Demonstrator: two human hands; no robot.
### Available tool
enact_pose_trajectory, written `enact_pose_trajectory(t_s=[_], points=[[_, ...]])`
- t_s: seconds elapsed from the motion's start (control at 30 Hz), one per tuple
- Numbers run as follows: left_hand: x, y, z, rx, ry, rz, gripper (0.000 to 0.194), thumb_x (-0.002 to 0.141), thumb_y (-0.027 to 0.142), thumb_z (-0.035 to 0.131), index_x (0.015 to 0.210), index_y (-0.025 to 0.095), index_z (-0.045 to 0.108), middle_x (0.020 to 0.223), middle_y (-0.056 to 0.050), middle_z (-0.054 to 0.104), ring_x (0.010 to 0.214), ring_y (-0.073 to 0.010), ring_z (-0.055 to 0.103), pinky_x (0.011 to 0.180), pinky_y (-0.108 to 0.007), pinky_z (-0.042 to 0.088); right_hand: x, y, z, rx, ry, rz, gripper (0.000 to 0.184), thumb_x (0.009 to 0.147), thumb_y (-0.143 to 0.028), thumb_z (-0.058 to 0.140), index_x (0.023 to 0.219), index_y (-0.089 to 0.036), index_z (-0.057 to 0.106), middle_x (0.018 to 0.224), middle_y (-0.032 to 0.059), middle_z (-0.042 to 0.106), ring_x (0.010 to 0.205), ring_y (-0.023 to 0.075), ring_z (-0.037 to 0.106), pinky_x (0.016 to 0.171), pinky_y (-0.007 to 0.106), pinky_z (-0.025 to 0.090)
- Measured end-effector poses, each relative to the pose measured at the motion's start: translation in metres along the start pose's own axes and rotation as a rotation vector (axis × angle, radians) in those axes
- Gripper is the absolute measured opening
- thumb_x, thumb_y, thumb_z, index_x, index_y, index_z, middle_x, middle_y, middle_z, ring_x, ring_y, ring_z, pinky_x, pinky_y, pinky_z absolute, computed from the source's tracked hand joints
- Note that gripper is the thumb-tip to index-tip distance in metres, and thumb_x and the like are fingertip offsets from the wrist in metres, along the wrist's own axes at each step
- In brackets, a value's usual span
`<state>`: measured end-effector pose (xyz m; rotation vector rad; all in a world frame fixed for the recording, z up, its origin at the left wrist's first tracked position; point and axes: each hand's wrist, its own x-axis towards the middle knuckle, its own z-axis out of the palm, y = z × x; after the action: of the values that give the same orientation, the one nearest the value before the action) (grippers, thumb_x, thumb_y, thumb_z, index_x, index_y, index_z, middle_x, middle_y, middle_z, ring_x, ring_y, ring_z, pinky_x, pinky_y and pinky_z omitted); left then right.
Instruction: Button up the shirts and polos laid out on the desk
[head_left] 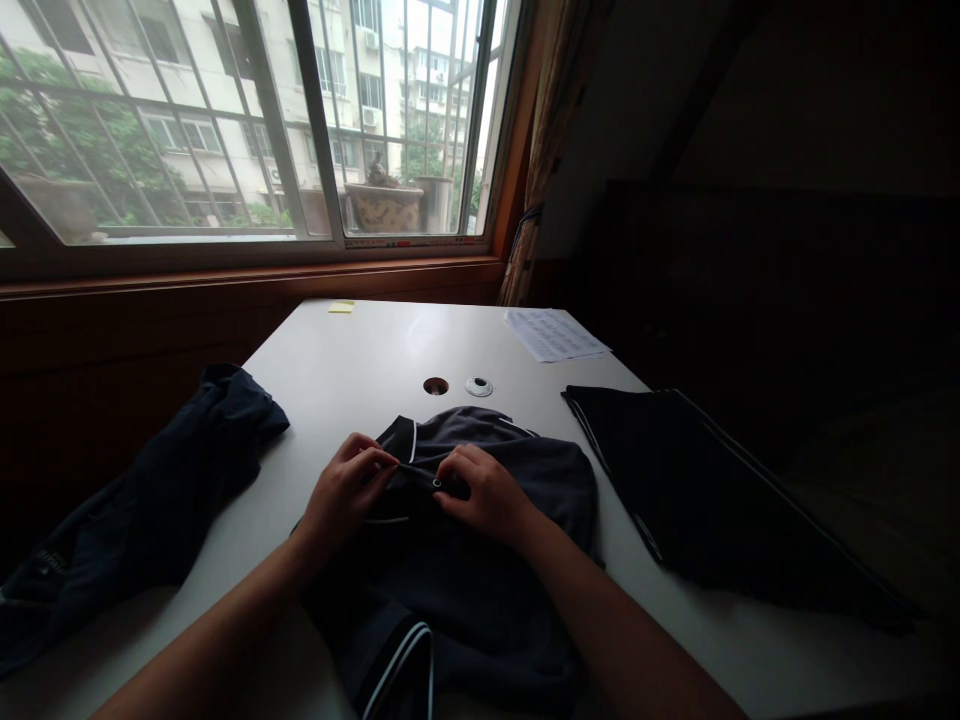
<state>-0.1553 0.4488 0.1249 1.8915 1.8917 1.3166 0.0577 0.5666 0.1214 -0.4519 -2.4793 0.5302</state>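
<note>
Your left hand (351, 488): pinching the collar edge of the dark shirt (480, 590). Your right hand (484, 492): closed on the placket by a white-ringed button (436, 484). Shirt: six o'clock on the white table (375, 350). Dark trousers (720, 500): three o'clock.

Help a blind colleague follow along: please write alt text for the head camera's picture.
A person's left hand and right hand pinch a dark, white-trimmed garment near a small round button on a white table. Crumpled navy clothing lies at left, dark flat cloth at right; beyond are a yellow note, printed sheets and a barred window.
</note>
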Motion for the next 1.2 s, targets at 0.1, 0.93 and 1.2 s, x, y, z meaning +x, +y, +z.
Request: enact_pose_trajectory(t_s=[0.1,0.93,1.2], points=[[-0.0001,-0.0001,0.0002,-0.004,0.004,-0.003,0.013,0.091,0.028,0.059,0.092,0.021,0.07,0.098,-0.004,0.053,0.079,-0.0155,0.06,0.068,-0.029,0.052,0.0,-0.0009,-0.0005,-0.004,0.001,-0.007,0.016,0.079,-0.022,0.071,0.09,-0.022,0.059,0.088,0.002,0.061,0.085,0.0193,0.055,0.079,0.032,0.044],[-0.0007,0.0017,0.0006,0.008,0.01,-0.002,0.013,0.091,0.03,0.059,0.092,0.022,0.069,0.098,-0.004,0.055,0.078,-0.0157,0.061,0.067,-0.029,0.053,-0.0007,-0.0068,-0.0036,-0.004,-0.04,-0.004,0.015,0.082,-0.023,0.067,0.093,-0.022,0.058,0.09,0.0034,0.06,0.085,0.0203,0.054,0.082,0.035,0.043],[-0.0005,0.0013,0.0007,0.005,0.009,0.002,0.012,0.091,0.029,0.059,0.093,0.021,0.069,0.098,-0.004,0.054,0.077,-0.0152,0.06,0.068,-0.029,0.052,-0.0004,-0.006,-0.004,0.026,-0.041,-0.01,0.006,0.088,-0.025,0.063,0.092,-0.021,0.061,0.088,0.0034,0.061,0.085,0.0197,0.055,0.082,0.034,0.044]])
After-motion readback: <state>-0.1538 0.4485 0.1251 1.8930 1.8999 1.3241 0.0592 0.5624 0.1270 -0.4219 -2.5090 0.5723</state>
